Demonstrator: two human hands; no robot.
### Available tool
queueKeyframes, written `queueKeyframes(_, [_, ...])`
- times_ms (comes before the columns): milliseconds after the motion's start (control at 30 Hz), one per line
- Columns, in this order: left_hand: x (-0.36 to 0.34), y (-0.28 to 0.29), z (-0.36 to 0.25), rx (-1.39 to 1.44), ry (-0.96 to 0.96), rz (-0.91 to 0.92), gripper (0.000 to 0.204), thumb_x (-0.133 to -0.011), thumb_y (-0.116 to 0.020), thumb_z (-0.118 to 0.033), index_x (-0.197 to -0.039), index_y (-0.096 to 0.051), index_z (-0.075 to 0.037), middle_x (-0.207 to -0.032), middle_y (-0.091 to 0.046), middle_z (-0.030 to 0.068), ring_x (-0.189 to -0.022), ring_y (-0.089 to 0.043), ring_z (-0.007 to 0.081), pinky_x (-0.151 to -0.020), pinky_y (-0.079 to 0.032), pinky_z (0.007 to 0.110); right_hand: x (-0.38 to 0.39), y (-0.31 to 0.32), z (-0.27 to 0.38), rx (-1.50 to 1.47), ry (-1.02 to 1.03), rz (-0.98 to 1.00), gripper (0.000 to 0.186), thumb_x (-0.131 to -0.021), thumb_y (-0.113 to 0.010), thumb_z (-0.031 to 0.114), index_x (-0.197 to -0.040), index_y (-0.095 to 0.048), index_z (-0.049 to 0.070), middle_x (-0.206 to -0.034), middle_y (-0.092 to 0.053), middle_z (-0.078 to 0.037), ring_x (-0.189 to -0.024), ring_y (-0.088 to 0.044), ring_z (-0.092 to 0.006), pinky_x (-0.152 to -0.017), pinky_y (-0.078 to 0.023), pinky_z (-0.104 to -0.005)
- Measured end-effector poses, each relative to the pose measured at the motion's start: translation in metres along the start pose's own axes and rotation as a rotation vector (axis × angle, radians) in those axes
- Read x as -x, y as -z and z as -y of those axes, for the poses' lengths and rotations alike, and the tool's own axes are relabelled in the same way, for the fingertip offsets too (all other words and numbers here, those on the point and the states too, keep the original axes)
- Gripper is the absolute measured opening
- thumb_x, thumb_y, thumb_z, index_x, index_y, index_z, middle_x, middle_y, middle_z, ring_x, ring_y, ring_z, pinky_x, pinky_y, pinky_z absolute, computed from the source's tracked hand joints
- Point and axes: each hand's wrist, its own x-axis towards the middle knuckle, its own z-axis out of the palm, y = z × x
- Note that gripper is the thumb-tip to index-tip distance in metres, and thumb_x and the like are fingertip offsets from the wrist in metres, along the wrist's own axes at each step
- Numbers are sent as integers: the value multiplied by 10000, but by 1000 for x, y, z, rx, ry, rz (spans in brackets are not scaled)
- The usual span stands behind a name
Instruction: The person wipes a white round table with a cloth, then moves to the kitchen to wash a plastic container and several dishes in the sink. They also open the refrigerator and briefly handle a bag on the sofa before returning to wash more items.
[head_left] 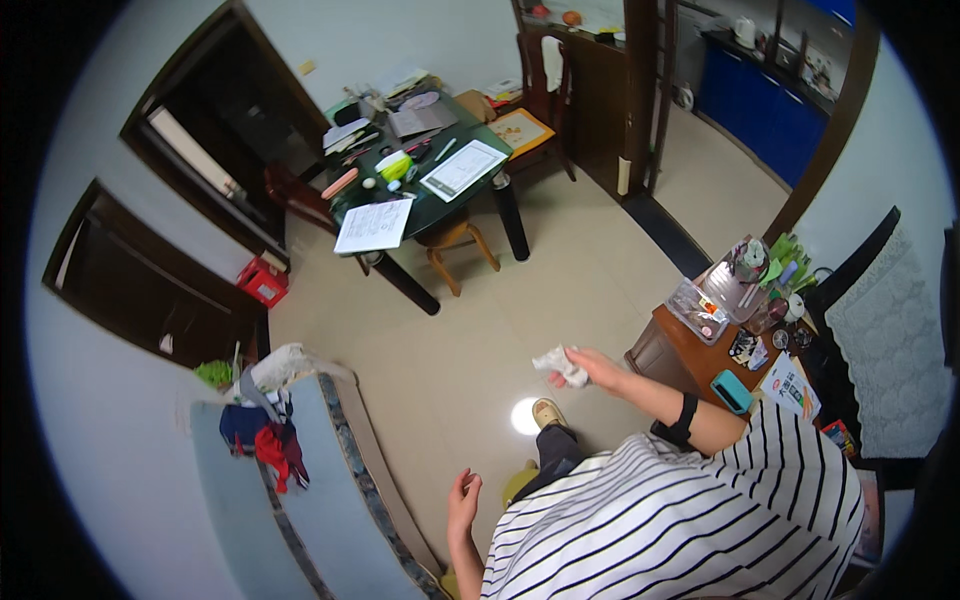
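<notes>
My right hand (588, 364) is out in front of me at the centre, fingers closed on a crumpled white tissue (554, 366). It is above the tiled floor, left of a wooden side cabinet (682, 346). My left hand (465, 492) hangs lower, beside the pale blue sofa (226, 510), with loosely bent fingers and nothing visible in it. Below the tissue my foot shows in a beige slipper (546, 412).
A dark green table (445, 205) with papers stands ahead, with chairs (532, 130) and a stool (459, 240). A red crate (262, 282) sits by the left doors. Clothes (275, 445) lie on the sofa. A doorway at right shows blue kitchen cupboards (760, 110).
</notes>
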Motion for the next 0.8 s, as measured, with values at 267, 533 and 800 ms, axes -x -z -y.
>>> queueKeyframes(267, [-207, -19, -167, -13, -156, 238, 424, -888, -570, -218, -1219, -475, 28, -1094, -583, 138, -989, -558, 179, -871, -436, 298, -119, 60, 105, -522, 396, -43, 492, -963, -178, 312, -1232, -457, 8, -1124, -581, -155, -983, -582, -231, -827, -464, -334])
queueKeyframes(533, [-333, -174, -354, -216, -372, 814, 385, -883, -556, -131, -1224, -465, 22, -1107, -585, 132, -1006, -569, 187, -901, -436, 312, -165, 171, 152, -688, 425, -179, 488, -958, -200, 322, -1273, -414, 15, -1146, -563, -180, -972, -583, -241, -820, -469, -331])
queueKeyframes(800, [-432, -364, -506, -150, -402, 1068, 212, -891, -540, -114, -1058, -528, 16, -910, -578, 30, -841, -528, 92, -771, -423, 234, -224, 310, 204, -438, 361, -232, 440, -973, -291, 343, -1273, -426, 51, -998, -607, -76, -806, -612, -159, -721, -501, -285])
